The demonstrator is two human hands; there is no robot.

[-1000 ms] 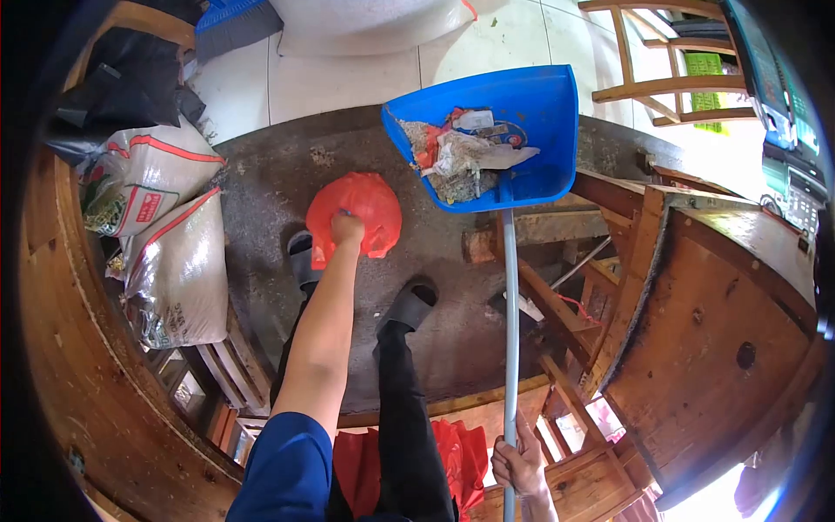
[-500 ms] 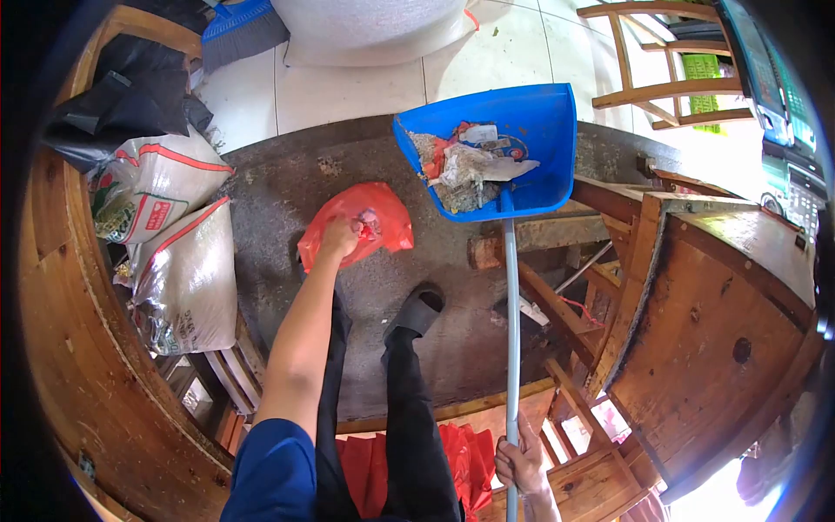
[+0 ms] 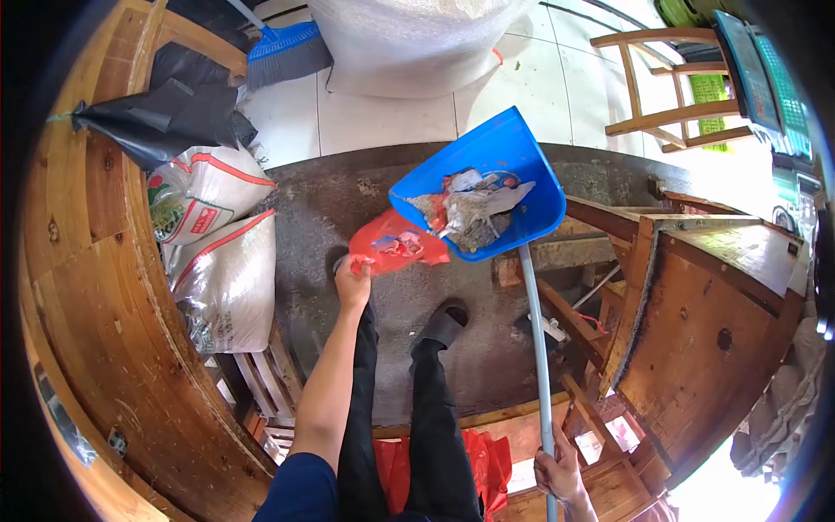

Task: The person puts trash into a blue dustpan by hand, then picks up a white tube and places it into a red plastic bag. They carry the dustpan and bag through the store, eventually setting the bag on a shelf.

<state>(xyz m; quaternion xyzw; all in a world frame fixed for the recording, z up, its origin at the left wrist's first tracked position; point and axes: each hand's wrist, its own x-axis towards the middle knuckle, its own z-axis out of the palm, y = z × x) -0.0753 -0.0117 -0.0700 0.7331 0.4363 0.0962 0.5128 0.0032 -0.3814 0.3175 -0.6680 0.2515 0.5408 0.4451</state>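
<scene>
My left hand point(image 3: 353, 280) is closed on the near left edge of a red plastic bag point(image 3: 370, 239), whose mouth gapes with some crumpled bits inside. My right hand point(image 3: 561, 470) grips the long grey handle of a blue dustpan point(image 3: 539, 204). Sweepings point(image 3: 474, 209) of paper scraps, red plastic and grey grit lie in the pan. The pan is tilted, its front left edge overlapping the right side of the bag in this view.
Woven sacks point(image 3: 239, 300) and a black plastic bag point(image 3: 187, 117) are stacked at left beside wooden furniture. A blue broom point(image 3: 287, 52) and a large white sack point(image 3: 409, 52) stand at the back. Wooden furniture point(image 3: 696, 322) fills the right. Red plastic point(image 3: 491, 470) lies behind my legs.
My left hand has gone from the middle of the red bag to its near edge. The dustpan has tilted and its front has come over beside the bag.
</scene>
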